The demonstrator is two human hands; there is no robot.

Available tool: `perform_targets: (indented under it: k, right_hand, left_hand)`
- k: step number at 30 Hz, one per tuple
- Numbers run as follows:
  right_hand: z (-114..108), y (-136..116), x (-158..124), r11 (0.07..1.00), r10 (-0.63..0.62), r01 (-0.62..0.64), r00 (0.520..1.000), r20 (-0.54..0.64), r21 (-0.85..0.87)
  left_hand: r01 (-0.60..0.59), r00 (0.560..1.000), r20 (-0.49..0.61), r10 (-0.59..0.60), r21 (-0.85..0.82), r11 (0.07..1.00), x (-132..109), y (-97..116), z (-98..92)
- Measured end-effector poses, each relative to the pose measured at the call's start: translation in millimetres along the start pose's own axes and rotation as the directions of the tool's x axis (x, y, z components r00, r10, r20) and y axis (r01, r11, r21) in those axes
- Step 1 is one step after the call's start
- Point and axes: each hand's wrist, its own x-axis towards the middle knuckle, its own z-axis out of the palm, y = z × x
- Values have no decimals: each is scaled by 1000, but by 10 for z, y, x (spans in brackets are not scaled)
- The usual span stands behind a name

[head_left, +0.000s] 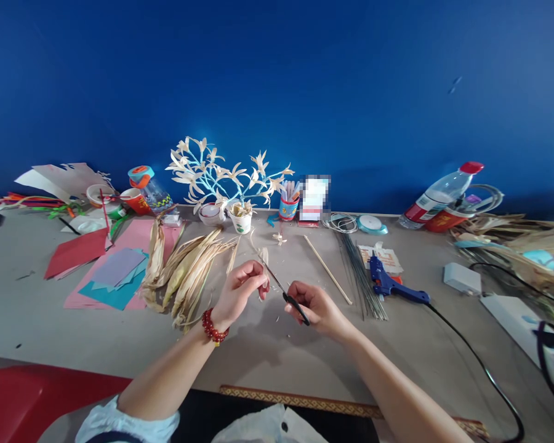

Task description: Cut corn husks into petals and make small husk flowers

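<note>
My left hand (240,288), with a red bead bracelet at the wrist, pinches a small pale strip of corn husk (264,258) above the table. My right hand (314,306) is closed round the black handles of small scissors (281,288), whose thin blades reach up and left to the husk strip. Both hands hover over the middle of the grey table (268,344). A pile of dried corn husks (184,271) lies just left of my left hand.
Coloured paper sheets (111,271) lie at the left. A husk-flower branch (221,175) stands in a cup at the back. A wooden stick (327,269), thin wires (362,280), a blue glue gun (390,284) with a black cable, and a plastic bottle (438,195) are at the right.
</note>
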Motion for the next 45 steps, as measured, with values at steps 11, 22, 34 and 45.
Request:
perform_targets:
  k: [11,22,34,45]
  right_hand:
    - [-48,22,15,1000,-2,0,997,-73,-23]
    - [18,-32,41,964,-118,166,967,-225,209]
    - [74,21,67,945,-103,160,973,-205,285]
    - [109,-40,7,964,100,-102,995,22,247]
  left_hand:
    - [0,1000,8,0,60,998,-3,13,-9]
    - [185,937,267,-224,162,969,8,-209,73]
    - [259,946,214,-242,-55,964,-4,-152,123]
    - [39,987,-148,-60,-140,989,43,-57,47]
